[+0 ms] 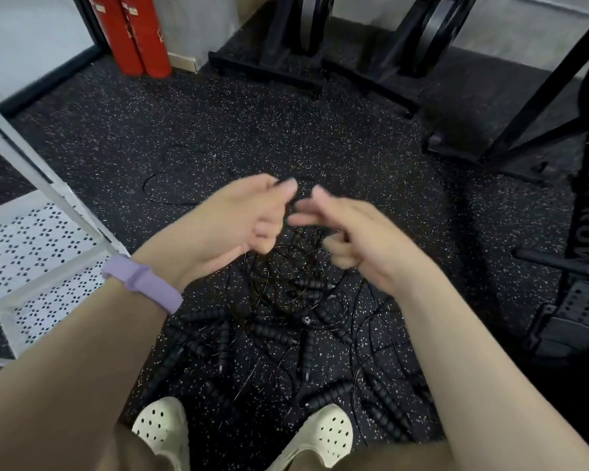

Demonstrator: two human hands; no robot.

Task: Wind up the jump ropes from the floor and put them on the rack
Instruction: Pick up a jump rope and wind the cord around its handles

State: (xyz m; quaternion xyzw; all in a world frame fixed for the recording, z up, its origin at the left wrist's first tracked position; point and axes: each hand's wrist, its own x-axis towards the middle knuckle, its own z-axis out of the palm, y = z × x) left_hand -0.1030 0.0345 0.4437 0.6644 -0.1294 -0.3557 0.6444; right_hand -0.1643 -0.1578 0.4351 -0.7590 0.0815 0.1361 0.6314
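Observation:
A tangle of thin black jump ropes with ribbed black handles (279,338) lies on the speckled floor between my feet. Both hands are raised above it, blurred by motion. My left hand (249,215), with a purple wristband, pinches a thin black rope between thumb and fingertips, and coiled loops (286,273) hang below it. My right hand (347,232) is just to its right with fingers curled, seemingly holding the same rope, though the blur hides the grip. One loose strand (170,178) trails on the floor beyond my hands.
A white perforated metal shelf (38,246) stands at the left. Black equipment frames (371,79) and a rowing machine (578,266) fill the back and right. Red padded rolls (133,35) lean at the back left. My feet in cream clogs (164,426) are at the bottom.

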